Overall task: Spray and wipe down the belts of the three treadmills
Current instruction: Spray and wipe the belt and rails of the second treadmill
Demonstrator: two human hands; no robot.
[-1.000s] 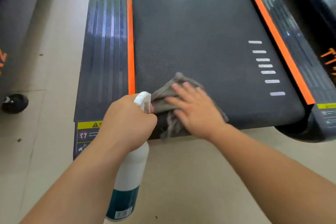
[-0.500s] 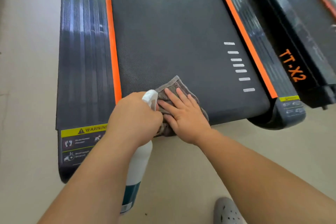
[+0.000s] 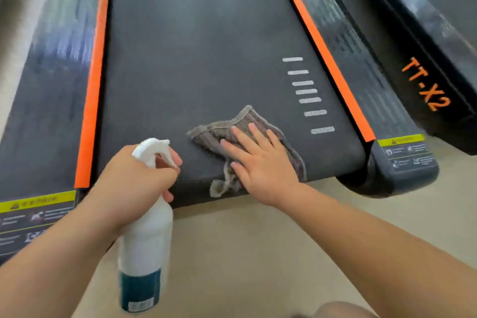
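The dark treadmill belt point(image 3: 201, 46) runs from the near edge away into the far distance, filling the middle of the view. A crumpled grey cloth point(image 3: 214, 137) lies on its near end, right of centre, with one corner hanging over the belt's near edge. The right hand point(image 3: 260, 165) lies flat on the cloth, fingers straight and spread, pressing it onto the belt. Just far-right of the cloth, a column of short white dashes point(image 3: 304, 91) is printed on the belt.

To the left, the left hand point(image 3: 131, 178) grips the neck of a white spray bottle point(image 3: 144, 240) with a teal band at its base. A finger curls round the trigger, and the nozzle points right toward the cloth. The bottle hangs over the belt's near edge and the beige floor point(image 3: 245, 240).

An orange strip point(image 3: 93, 100) borders the belt on the left and another point(image 3: 327, 59) on the right, each backed by a dark side rail point(image 3: 46, 111). Yellow warning labels point(image 3: 38, 200) mark the near rail ends. Further right stands a neighbouring treadmill point(image 3: 387, 41) with orange "TT-X2" lettering.
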